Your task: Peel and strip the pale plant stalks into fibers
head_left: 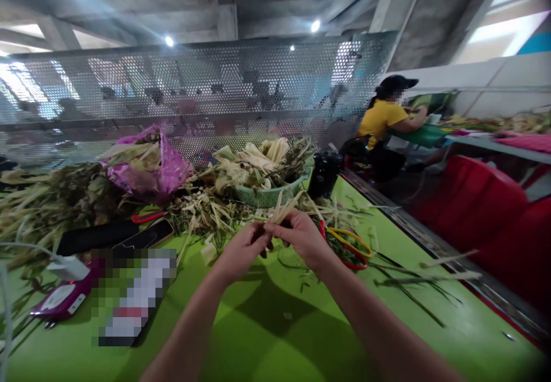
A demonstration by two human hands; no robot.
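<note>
Both hands meet above the green table (241,336), near its middle. My left hand (246,244) is closed, its fingertips pinching the lower end of some pale corn husk strips (284,211). My right hand (299,235) grips the same strips between thumb and fingers; they fan upward from the fingertips. Just beyond stands a green plastic basket (262,198) heaped with dry corn husks (258,161). Close to my right hand lie scissors with red and yellow handles (350,244), resting on green plant scraps.
On the left are a pile of dried husks (64,192), a pink plastic bag (150,166), a phone (148,237), a red-handled tool (147,217) and a purple power bank (64,300). A black container (325,173) stands right of the basket. Red chairs (477,209) and a seated person (383,118) are beyond.
</note>
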